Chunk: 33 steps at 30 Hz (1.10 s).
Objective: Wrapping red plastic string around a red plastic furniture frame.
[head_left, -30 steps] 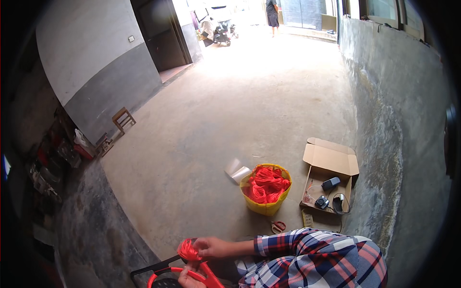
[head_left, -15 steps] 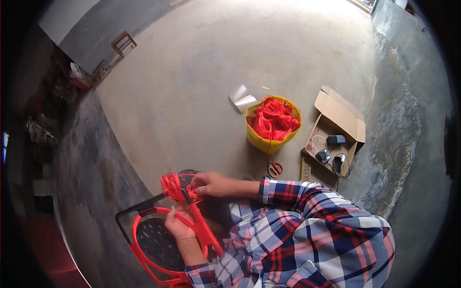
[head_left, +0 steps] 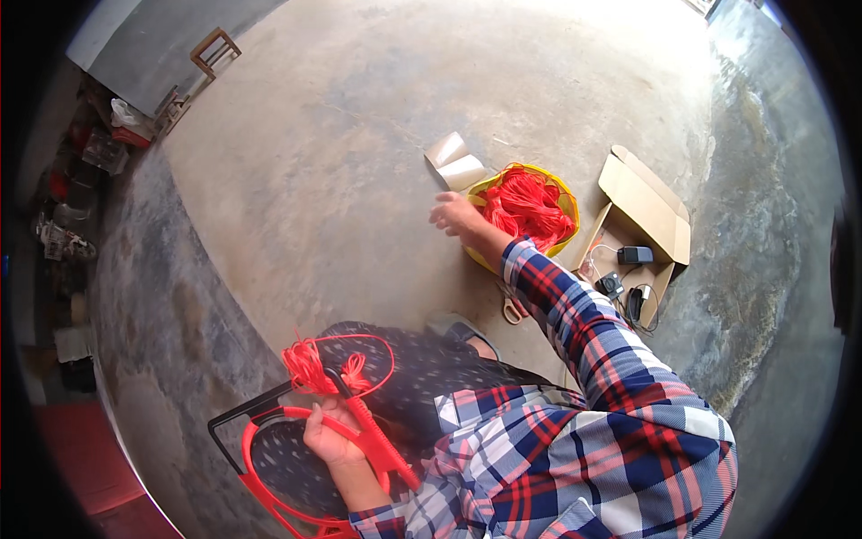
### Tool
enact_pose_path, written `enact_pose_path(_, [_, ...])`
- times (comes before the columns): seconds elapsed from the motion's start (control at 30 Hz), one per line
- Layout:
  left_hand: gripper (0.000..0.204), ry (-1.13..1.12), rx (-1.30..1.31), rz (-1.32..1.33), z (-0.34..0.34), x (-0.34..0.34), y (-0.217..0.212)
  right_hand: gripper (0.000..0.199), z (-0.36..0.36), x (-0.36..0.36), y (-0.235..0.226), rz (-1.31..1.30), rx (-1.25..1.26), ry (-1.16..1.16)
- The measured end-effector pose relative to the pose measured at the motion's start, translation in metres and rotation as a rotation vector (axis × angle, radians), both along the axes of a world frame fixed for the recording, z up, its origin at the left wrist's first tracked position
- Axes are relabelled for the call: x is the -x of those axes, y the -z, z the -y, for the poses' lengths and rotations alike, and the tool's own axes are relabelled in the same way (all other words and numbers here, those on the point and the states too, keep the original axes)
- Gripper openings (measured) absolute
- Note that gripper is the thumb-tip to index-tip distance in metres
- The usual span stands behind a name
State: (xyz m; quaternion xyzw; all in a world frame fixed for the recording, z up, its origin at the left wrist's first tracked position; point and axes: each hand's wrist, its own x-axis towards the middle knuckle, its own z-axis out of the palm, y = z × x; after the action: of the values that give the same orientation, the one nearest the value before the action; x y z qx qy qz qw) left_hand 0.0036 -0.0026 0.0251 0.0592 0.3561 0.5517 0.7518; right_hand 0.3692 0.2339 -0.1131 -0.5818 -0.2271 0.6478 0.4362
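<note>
My left hand (head_left: 330,437) is closed round a red plastic frame (head_left: 370,440) with a rounded opening, resting over my lap. A black bracket (head_left: 231,442) sticks out from the frame's left side. At the frame's far end sits a tied bundle of red cord (head_left: 306,366), with one loop arching out to the right of it. My right hand (head_left: 456,216) is stretched out over the floor, empty, its fingers loosely apart. Beside its wrist stands a yellow bucket-shaped container (head_left: 569,235) filled with bundled red cord (head_left: 530,202), partly covered by my forearm.
A bent sheet (head_left: 453,162) lies just beyond my right hand. Scissors (head_left: 513,311) lie on the floor beside my right sleeve. Farther right, an opened cardboard box (head_left: 648,202) holds a black adapter (head_left: 635,255), a small device and cables. A wooden stool (head_left: 215,52) stands far left.
My right hand has left the cord bundle at the frame and moved far forward and right, beside the yellow container. A loop of cord now arches from the bundle. My left hand keeps its hold.
</note>
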Motion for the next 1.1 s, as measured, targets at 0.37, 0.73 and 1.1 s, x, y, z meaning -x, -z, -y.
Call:
enact_pose_path(0.37, [0.061, 0.015, -0.010, 0.097, -0.008, -0.003, -0.006, 0.014, 0.048, 0.086, -0.054, -0.058, -0.180, -0.375])
enact_pose_path(0.73, [0.065, -0.008, -0.035, 0.066, -0.009, -0.010, -0.014, 0.038, 0.129, 0.155, -0.121, 0.074, -0.810, -0.844])
enact_pose_path(1.1, [0.066, -0.026, -0.004, 0.053, -0.003, 0.002, 0.004, 0.027, 0.143, 0.140, -0.132, 0.441, -0.951, -0.596])
